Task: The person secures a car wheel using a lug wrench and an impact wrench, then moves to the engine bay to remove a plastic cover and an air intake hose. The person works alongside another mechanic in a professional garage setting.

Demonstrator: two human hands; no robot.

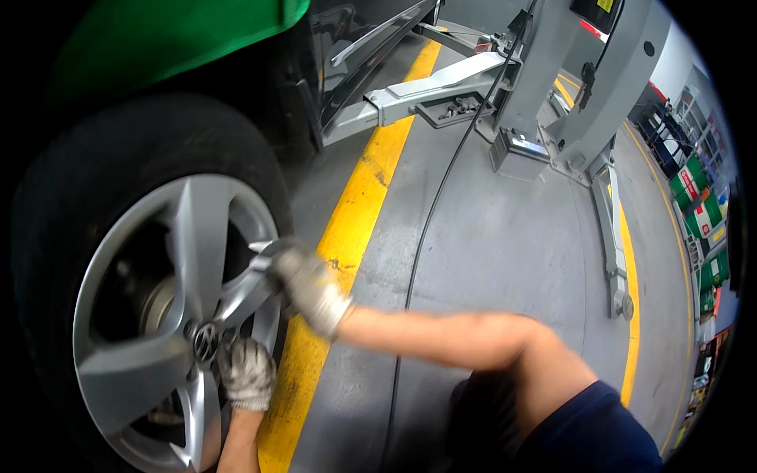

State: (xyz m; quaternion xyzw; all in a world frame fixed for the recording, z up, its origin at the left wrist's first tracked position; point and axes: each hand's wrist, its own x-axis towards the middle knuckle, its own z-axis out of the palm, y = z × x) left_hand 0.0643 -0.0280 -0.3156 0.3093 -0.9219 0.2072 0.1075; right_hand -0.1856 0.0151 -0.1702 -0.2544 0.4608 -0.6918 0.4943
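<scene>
Car (351,51) bodywork fills the upper left of the frame, a green cover (189,31) draped over its wing. Below, down the left side, the wheel (197,236) sits within the arch, silver spokes facing out. At upper right stands a lift post (544,71), its arm (441,83) reaching toward the car; contact there cannot be made out. A yellow stripe (364,201) crosses the floor right of the wheel.

Both hands wear gloves and work at lower left. The right hand (306,285), blurred by motion, is curled at the wheel's right edge; whether it grips the rim or something small, I cannot tell. The left hand (249,374) has its fingers bent in close to the hub, just below and right of the round cap (206,342); what they pinch, if anything, is hidden.

The step in hand looks like handwork around the wheel's centre. My judgement is that the next move calls for steady left fingers beside the cap and a controlled right hand, clear of the spoke edges.
</scene>
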